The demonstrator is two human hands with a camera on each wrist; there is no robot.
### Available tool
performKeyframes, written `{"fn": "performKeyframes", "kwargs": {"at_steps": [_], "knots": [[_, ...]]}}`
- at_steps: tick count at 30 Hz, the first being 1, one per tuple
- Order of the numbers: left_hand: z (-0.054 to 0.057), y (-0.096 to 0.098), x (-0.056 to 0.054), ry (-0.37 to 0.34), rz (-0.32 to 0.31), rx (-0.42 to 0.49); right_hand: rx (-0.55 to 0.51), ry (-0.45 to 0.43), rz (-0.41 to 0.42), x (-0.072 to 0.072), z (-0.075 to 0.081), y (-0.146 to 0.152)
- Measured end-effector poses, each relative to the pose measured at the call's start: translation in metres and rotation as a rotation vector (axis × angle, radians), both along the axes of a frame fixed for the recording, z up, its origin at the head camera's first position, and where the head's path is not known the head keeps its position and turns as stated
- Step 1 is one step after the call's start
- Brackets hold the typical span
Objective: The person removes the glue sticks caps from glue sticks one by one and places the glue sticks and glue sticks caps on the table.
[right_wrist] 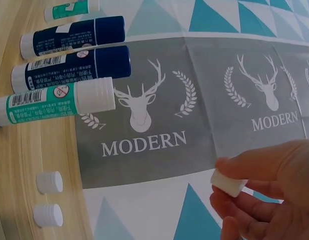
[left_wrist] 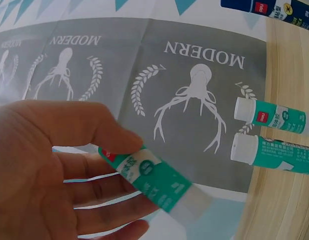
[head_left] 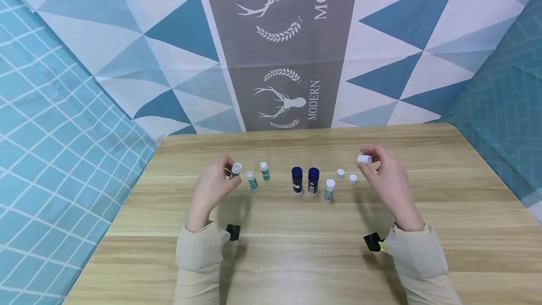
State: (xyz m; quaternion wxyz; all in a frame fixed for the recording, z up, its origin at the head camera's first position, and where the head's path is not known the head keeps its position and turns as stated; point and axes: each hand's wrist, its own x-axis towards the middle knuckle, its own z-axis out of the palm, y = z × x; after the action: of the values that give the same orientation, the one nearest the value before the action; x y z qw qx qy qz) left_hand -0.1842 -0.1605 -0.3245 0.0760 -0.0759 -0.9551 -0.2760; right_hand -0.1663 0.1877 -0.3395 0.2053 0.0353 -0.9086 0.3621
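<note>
In the head view my left hand [head_left: 213, 183] grips a green glue stick [head_left: 234, 172] above the table's left part. The left wrist view shows that glue stick [left_wrist: 153, 179] tilted, thumb across it, its white end blurred. Beside this hand stand two green glue sticks [head_left: 251, 180] [head_left: 265, 171] with short white tops. My right hand [head_left: 387, 180] is raised at the right, pinching a small white cap [right_wrist: 228, 183] between thumb and fingers. On the table left of it lie two white caps [head_left: 340, 173] [head_left: 353, 179].
Two dark blue glue sticks [head_left: 297, 180] [head_left: 313, 181] stand upright mid-table. Right of them is another green glue stick [head_left: 329, 191] with a taller white top. A patterned cloth [head_left: 288, 60] hangs along the back edge of the wooden table [head_left: 292, 258].
</note>
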Motion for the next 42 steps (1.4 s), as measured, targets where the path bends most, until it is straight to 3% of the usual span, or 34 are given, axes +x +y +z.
{"fn": "performKeyframes", "kwargs": {"at_steps": [11,29,42], "knots": [[-0.006,-0.003,-0.003,-0.068,-0.02,-0.072,0.106,-0.113,0.023,-0.001,-0.003,0.009],[-0.02,-0.013,-0.013,-0.164,-0.079,-0.105,0.159,-0.271,0.035,-0.008,-0.014,0.022],[-0.028,-0.012,-0.019,-0.25,-0.066,-0.11,0.18,-0.247,0.05,-0.011,-0.02,0.024]]}}
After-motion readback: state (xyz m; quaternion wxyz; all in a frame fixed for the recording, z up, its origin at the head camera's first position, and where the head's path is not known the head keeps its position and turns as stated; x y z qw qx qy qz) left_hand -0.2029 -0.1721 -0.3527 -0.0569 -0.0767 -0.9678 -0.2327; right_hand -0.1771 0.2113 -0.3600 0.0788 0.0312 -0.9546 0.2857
